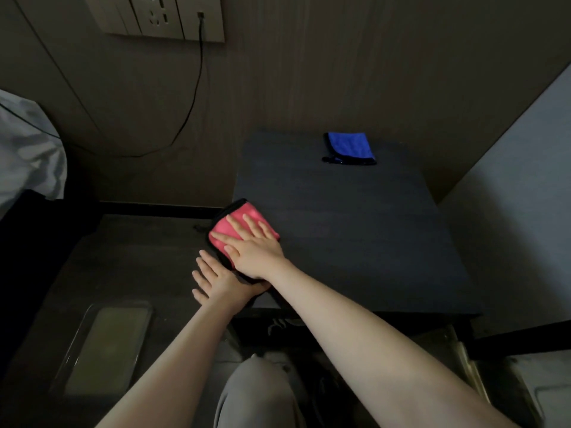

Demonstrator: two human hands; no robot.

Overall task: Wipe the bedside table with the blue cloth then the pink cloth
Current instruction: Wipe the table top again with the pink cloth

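Observation:
The pink cloth (239, 219), folded and edged in black, lies at the front left edge of the dark bedside table (355, 236). My right hand (255, 245) presses flat on it with straight fingers. My left hand (216, 281) hangs just off the table's left edge, fingers spread and straight, below the cloth's overhanging part and partly under my right wrist. The blue cloth (350, 146), folded with a black border, rests alone at the table's back, toward the right.
A wall socket panel (160, 17) with a black cable (191, 97) is at the back left. White bedding (27, 149) shows at the far left. A clear tray (105, 347) sits on the floor at left. A pale wall (519, 186) bounds the right.

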